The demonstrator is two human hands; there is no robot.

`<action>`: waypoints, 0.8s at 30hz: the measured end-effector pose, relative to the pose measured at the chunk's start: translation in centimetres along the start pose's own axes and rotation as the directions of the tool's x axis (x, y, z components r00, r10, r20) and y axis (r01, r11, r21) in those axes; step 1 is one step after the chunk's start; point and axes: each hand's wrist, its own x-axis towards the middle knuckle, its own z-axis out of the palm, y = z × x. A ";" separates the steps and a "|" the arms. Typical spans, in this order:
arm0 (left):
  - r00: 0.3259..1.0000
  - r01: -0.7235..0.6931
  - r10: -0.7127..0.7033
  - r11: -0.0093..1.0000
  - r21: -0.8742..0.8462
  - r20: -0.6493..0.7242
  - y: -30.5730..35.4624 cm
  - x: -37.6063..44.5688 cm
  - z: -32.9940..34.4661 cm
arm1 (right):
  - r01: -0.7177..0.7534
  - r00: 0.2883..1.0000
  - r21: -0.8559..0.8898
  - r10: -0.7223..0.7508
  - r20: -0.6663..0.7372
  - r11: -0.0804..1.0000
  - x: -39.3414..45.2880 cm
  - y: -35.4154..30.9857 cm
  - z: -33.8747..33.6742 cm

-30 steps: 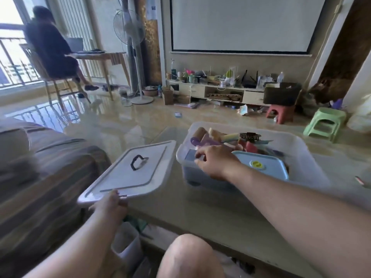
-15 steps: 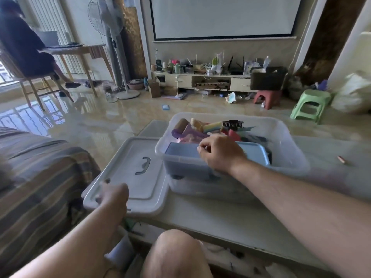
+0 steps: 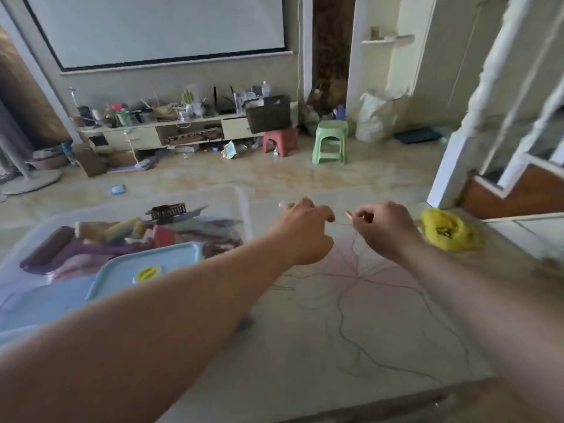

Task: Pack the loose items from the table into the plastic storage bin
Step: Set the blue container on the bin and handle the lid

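- On the near side of the surface (image 3: 351, 331), your two forearms now reach out side by side; half a second ago your left hand was on the lid at the left edge and your right hand was down inside the bin.
- Just left of your arms, the plastic storage bin (image 3: 244, 206) sits open and already well filled: a pale blue lidded box (image 3: 146, 267) lies on top at the near side, with a purple-handled roller (image 3: 61, 248) and a dark comb-like piece (image 3: 168, 210) behind it. The lid you were moving is out of view now.
- Past the bin, your left hand (image 3: 302, 230) and right hand (image 3: 381, 230) have come close together over the middle of the surface, near each other but not touching.
- Your right hand has its fingers curled round a small reddish stick (image 3: 348, 214), seemingly the piece that lay loose on the far right a moment ago. Your left hand has thumb and forefinger drawn together; I cannot tell whether it pinches anything.
- To the right of your hands, a crumpled yellow bag (image 3: 448, 230) rests on the surface, unpacked.
- My reading: you broke off closing the bin to collect stragglers, so the stick, and perhaps the bag, must go in before the lid.
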 end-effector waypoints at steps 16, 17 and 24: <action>0.881 0.473 -0.458 0.835 0.281 -0.122 -14.4 27.6 13.3 | -0.232 0.973 0.014 0.232 0.001 0.973 18.0 15.7 16.7; 0.883 0.457 -0.463 0.813 0.360 -0.075 -15.1 28.8 13.6 | -0.203 0.979 -0.031 0.202 -0.014 0.979 18.5 15.9 17.6; 0.935 0.184 -0.345 0.674 0.716 0.085 -15.5 31.0 13.8 | 0.003 1.000 -0.040 -0.003 0.017 0.999 18.3 15.7 18.6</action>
